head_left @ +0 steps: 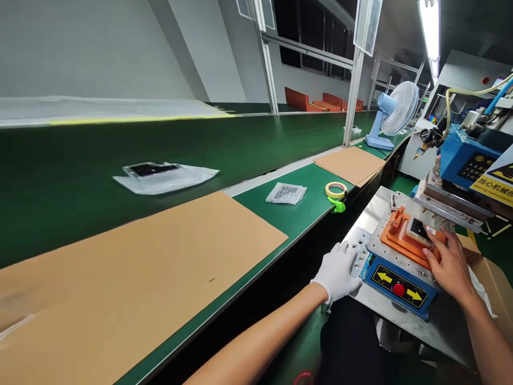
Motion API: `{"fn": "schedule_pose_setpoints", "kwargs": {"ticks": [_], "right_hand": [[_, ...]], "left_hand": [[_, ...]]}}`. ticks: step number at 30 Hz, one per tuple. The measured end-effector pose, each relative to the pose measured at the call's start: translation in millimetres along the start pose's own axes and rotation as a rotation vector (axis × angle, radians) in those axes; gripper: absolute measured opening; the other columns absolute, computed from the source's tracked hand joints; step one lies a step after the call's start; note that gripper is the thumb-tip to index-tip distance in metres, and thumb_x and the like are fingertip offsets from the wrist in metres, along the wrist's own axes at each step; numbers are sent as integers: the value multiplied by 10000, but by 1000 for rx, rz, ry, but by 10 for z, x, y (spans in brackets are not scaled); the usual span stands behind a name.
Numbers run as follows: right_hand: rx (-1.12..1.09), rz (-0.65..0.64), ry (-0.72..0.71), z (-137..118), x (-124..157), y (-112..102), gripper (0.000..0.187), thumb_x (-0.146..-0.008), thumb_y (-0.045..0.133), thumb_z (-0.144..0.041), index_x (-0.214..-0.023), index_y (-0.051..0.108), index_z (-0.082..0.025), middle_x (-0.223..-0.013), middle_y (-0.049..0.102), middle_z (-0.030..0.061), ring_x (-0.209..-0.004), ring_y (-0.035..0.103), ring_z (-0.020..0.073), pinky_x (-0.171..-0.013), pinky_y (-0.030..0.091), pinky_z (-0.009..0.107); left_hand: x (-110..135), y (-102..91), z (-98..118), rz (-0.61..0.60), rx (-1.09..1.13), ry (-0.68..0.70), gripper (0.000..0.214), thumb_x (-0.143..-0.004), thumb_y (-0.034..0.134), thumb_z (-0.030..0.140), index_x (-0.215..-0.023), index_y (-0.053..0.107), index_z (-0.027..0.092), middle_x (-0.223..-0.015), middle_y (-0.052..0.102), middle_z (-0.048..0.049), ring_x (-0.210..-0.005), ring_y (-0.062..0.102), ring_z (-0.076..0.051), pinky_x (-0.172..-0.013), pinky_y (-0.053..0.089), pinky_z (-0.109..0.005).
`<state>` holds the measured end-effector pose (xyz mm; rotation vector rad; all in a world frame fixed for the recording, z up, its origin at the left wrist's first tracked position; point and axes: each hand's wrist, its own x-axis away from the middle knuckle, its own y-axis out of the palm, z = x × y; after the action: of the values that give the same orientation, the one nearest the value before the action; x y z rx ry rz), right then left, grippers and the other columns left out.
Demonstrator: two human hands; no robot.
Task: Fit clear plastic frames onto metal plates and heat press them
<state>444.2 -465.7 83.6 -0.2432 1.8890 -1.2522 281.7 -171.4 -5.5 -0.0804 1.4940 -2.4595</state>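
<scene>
My left hand (337, 272), in a white glove, rests with its fingers stretched out against the metal plate (359, 248) at the left side of the blue press base (401, 286). My right hand (452, 264) is bare, and its fingers are apart over the orange fixture (395, 240) on top of the base. Its fingertips lie at the right end of a small flat part with a black face (419, 229), which sits in the fixture. The palm side of this hand is hidden.
Behind the fixture stands the blue press head (460, 160). A green bench to the left bears cardboard sheets (160, 267), bubble wrap (286, 193), a tape roll (335, 190) and a green clip (336, 205). A wrapped black part (154, 169) lies on the green conveyor. A fan (395, 115) stands farther back.
</scene>
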Motion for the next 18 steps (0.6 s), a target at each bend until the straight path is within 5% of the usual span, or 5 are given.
{"fn": "schedule_pose_setpoints", "kwargs": {"ticks": [5,7,11,14,18], "right_hand": [[-245,192,374,10,627,-26,681,-1008,635,-582,-1583,512,-238,-1562,561,195,-1445,566,373,-1197,494,599],[-412,211,526,88,848,24,683,-1010,633,-609,-1571,502,-241,-1560,583,200,-1393,624,367,-1150,540,592],[-626,215,607,194,1023,158,672,-1003,640,-635,-1510,542,-206,-1567,590,227,-1412,630,354,-1186,510,589],[-617,209,583,184,939,195,708,-997,646,-637,-1536,519,-196,-1585,577,228,-1434,612,346,-1200,494,591],[-534,153,561,159,751,184,771,-980,653,-641,-1574,478,-182,-1589,576,223,-1455,588,359,-1189,496,602]], "left_hand": [[-46,23,-14,-85,-20,-111,1040,-475,903,396,-1449,572,249,-1595,426,-238,-1281,565,-485,-986,524,-542],[-111,40,-48,-107,-53,-164,1121,-491,885,393,-1538,512,247,-1647,365,-264,-1299,566,-515,-1006,508,-561],[-330,54,22,-68,-138,-194,790,-772,702,523,-1482,560,209,-1400,595,-255,-1166,668,-465,-929,533,-535],[-413,-5,117,-93,-121,-239,651,-800,694,559,-1330,623,187,-1120,699,-204,-1015,728,-418,-819,555,-459],[-292,-284,32,-118,-7,-231,495,-835,671,488,-1243,630,211,-1004,739,-134,-889,744,-338,-767,560,-400]]}}
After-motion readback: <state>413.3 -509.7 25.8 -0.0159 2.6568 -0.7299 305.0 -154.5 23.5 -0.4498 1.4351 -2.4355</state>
